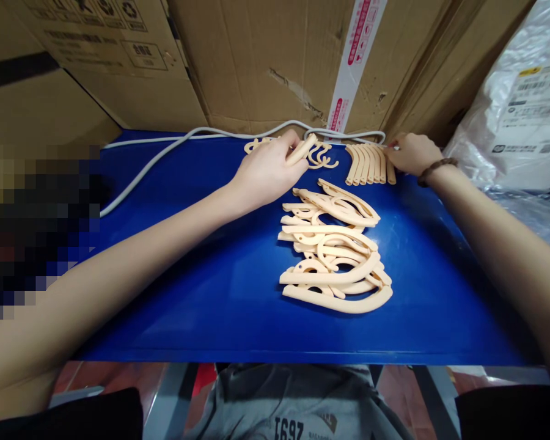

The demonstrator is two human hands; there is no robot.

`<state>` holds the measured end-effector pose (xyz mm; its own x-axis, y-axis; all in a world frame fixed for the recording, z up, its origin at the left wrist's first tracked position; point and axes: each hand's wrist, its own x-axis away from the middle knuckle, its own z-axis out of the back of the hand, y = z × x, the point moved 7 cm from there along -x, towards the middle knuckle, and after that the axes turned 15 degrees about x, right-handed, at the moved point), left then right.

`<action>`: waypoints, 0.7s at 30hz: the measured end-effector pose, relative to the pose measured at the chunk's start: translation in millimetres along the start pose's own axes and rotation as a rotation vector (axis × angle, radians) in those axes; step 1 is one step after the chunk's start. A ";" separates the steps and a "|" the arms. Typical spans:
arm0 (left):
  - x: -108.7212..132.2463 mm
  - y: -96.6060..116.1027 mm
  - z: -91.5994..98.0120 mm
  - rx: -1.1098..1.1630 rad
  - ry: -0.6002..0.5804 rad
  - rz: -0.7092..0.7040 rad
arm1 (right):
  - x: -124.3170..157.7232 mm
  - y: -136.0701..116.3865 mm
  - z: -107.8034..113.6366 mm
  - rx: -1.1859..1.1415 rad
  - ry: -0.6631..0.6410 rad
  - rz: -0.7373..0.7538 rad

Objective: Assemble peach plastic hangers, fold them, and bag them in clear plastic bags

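Note:
My left hand (266, 174) is closed on a beige plastic hanger arm (302, 150), held above the far part of the blue table. Beneath and behind it lie several beige hanger hooks (321, 156), partly hidden by the hand. To the right, curved hanger arms (366, 164) lie side by side in a row. My right hand (415, 154) pinches the top of the rightmost hanger arm (390, 171) in that row. Nearer to me, folding hangers (334, 244) are heaped in an overlapping pile, their arms folded together.
A white cable (165, 143) snakes along the back of the blue table (201, 293). Cardboard boxes (256, 61) stand right behind it. Plastic-wrapped goods with a label (522, 110) bulge in at the right. The table's front edge runs close to my lap.

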<state>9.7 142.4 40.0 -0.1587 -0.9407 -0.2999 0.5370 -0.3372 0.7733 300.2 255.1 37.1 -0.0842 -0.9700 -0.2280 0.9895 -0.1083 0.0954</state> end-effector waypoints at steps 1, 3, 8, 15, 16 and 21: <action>0.0 -0.5 0.0 -0.004 -0.002 0.002 | -0.6 -1.4 -1.3 -0.025 -0.017 0.010; 0.1 -1.6 -0.1 -0.006 -0.001 0.005 | -1.6 -3.7 -3.3 -0.073 -0.045 0.020; 0.2 -2.7 -1.3 -0.016 0.002 -0.008 | -1.6 -9.0 -4.8 -0.165 -0.091 0.026; -0.3 -0.6 -2.2 -0.088 -0.011 -0.010 | 4.7 -16.5 -11.5 -0.161 -0.286 0.023; 0.2 -0.2 -1.9 -0.112 -0.011 -0.005 | 6.3 -17.5 -11.8 -0.159 -0.308 0.029; -0.8 3.5 1.5 -0.066 0.000 0.023 | 15.7 -25.9 12.2 -0.146 -0.219 0.052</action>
<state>10.4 141.9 43.8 -0.1460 -0.9481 -0.2824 0.5938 -0.3123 0.7416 271.8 240.1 42.9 -0.0401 -0.9992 -0.0094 0.9983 -0.0397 -0.0432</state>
